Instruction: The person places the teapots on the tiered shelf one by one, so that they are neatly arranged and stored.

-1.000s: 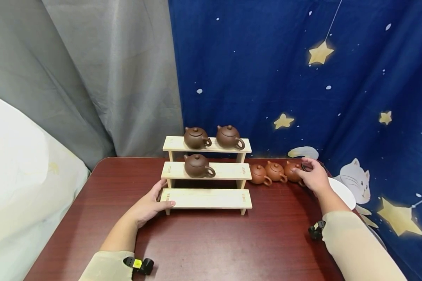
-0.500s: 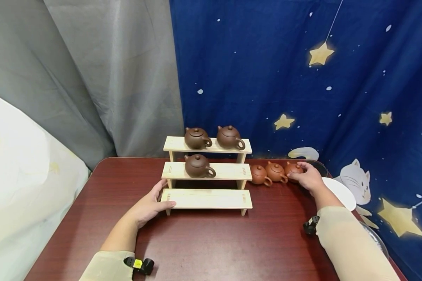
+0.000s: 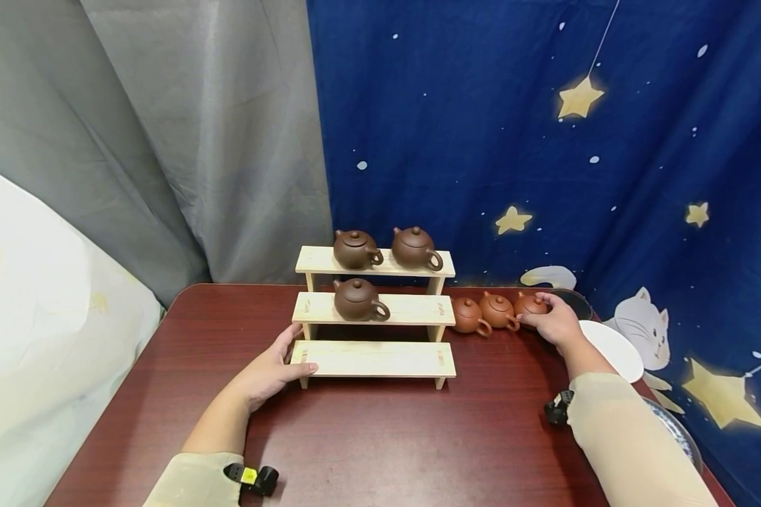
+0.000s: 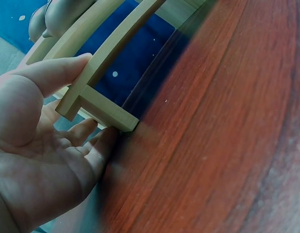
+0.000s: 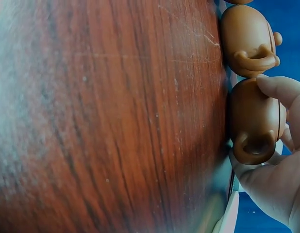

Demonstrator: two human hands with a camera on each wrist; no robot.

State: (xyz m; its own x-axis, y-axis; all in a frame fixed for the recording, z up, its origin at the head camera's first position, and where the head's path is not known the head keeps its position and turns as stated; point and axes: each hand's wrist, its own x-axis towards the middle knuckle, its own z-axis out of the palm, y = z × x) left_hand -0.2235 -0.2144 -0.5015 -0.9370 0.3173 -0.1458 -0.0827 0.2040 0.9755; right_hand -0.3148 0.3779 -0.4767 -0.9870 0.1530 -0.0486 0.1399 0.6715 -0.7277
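Lying nearest us, two pale sleeves (image 3: 193, 480), each with a small black camera (image 3: 266, 480) at the cuff, cross the reddish-brown surface (image 3: 387, 436). At eight o'clock of the wooden stand (image 3: 374, 359), the left-hand grip (image 3: 265, 375) clasps the end of the bottom step, thumb on top, fingers tucked by the leg. No teapot on that step!

Over to three o'clock of the stand — here's the action! The right-hand grip (image 3: 558, 324) is wrapped round the rightmost reddish teapot (image 3: 529, 303), end of the row; its base looks to be on the surface, though a slight lift would be hard to tell. Toward nine o'clock from it, the middle reddish teapot (image 3: 497, 310) and leftmost reddish teapot (image 3: 467, 315) stand untouched, the latter just beside the stand. A white dish (image 3: 615, 352) lies at four o'clock of that hand.

Deeper in, the middle step carries one dark teapot (image 3: 355, 301), with bare wood toward three o'clock. Up top, two more dark pots (image 3: 412, 248), spouts at about ten o'clock, before a starry blue curtain (image 3: 444, 127). The score, by my reading: three pots up, three down, one of those in hand — about half done.
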